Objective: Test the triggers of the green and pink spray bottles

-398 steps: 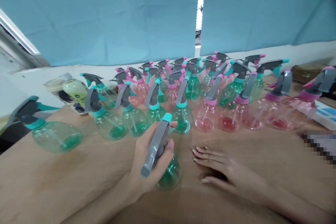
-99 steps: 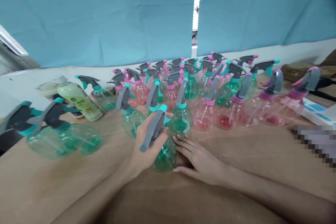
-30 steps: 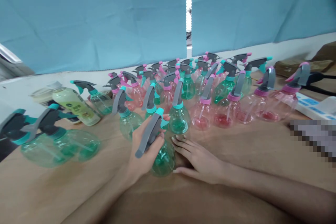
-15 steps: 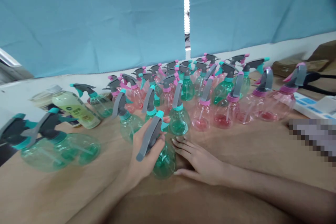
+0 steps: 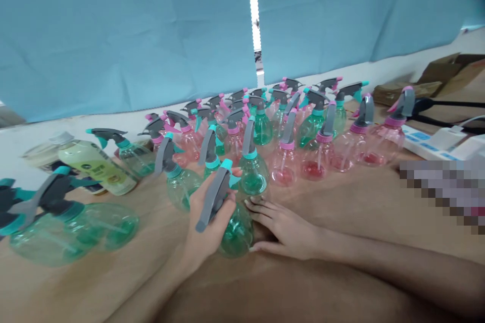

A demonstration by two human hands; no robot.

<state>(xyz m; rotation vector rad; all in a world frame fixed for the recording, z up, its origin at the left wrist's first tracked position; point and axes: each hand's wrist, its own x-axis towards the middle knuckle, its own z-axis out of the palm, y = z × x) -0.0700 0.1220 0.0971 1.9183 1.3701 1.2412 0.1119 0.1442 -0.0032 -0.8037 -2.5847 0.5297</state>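
Observation:
My left hand [image 5: 210, 219] is wrapped round the neck of a green spray bottle [image 5: 238, 232] with a grey and teal trigger head. The bottle is upright at the near side of the table, its collar hidden by my fingers. To its right, my right hand [image 5: 280, 229] rests with fingers stretched out, the fingertips close to the bottle's side; whether they touch it I cannot tell. Just behind stands another green spray bottle [image 5: 253, 174], and a pink spray bottle [image 5: 283, 171] is to the right of that one.
Several pink and green spray bottles crowd the back of the wooden table [image 5: 341, 202]. More green spray bottles [image 5: 121, 224] stand at the left, near a labelled pale-green bottle [image 5: 100, 164]. A white power strip [image 5: 428, 144] and cardboard [image 5: 407, 91] are at the right.
The view has turned slightly right, so the background things sit farther left. My left hand keeps its grip on the spray bottle, and my right hand remains beside it.

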